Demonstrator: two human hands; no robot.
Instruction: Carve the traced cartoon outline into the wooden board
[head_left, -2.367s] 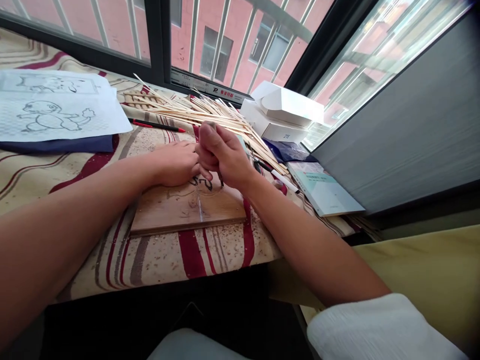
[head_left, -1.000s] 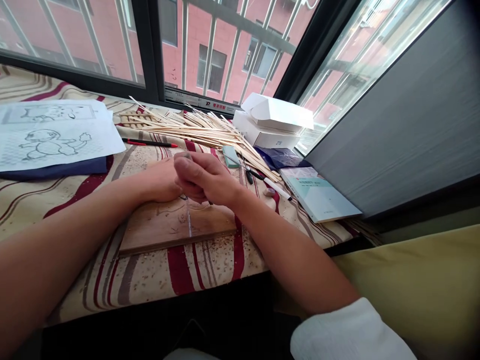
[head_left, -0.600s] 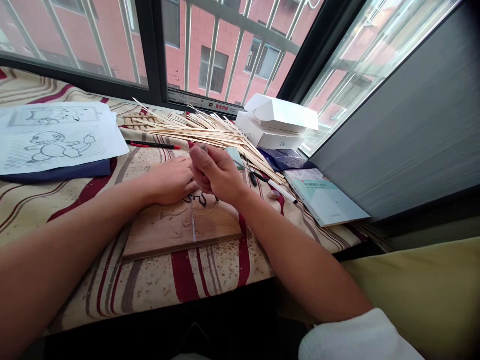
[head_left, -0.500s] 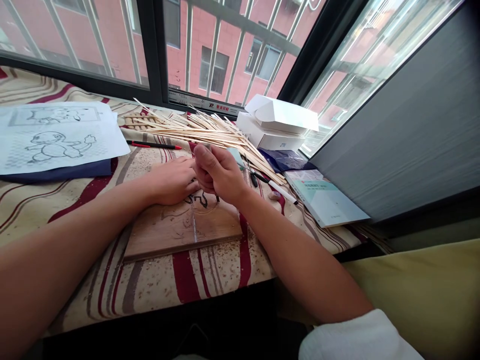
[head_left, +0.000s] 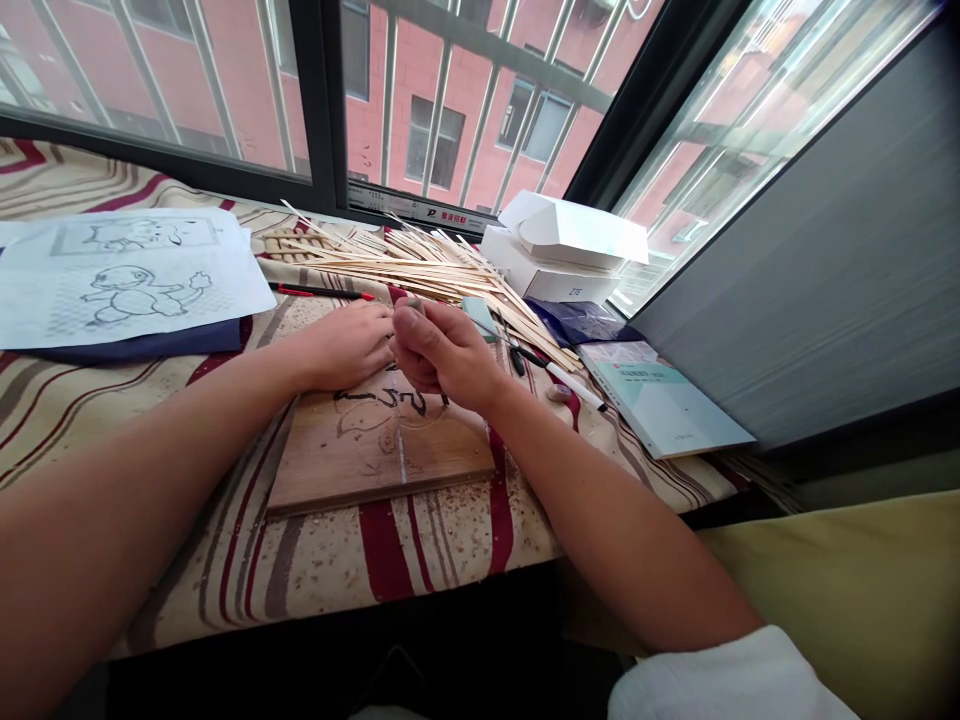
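A wooden board (head_left: pixel 375 460) with black carved or inked lines and fainter outlines lies flat on the striped cloth. My left hand (head_left: pixel 346 345) rests on its far left part, fingers stretched out and pointing right. My right hand (head_left: pixel 446 355) is closed in a fist above the board, beside the left fingertips. A small greyish end of something shows at the top of that fist, but the rest is hidden by the fingers. Wood crumbs lie on the cloth around the board.
Thin wooden sticks (head_left: pixel 420 262) are piled behind the hands, near a white box (head_left: pixel 551 270). Drawing sheets (head_left: pixel 142 280) lie left, with a black and red pencil (head_left: pixel 322 291) beside them. To the right are a white marker (head_left: pixel 574 385) and a book (head_left: pixel 664 405).
The whole view has shifted slightly, so everything sits a little further right. My left hand has moved back off the carved lines, showing more of them. The right fist stays closed over the board.
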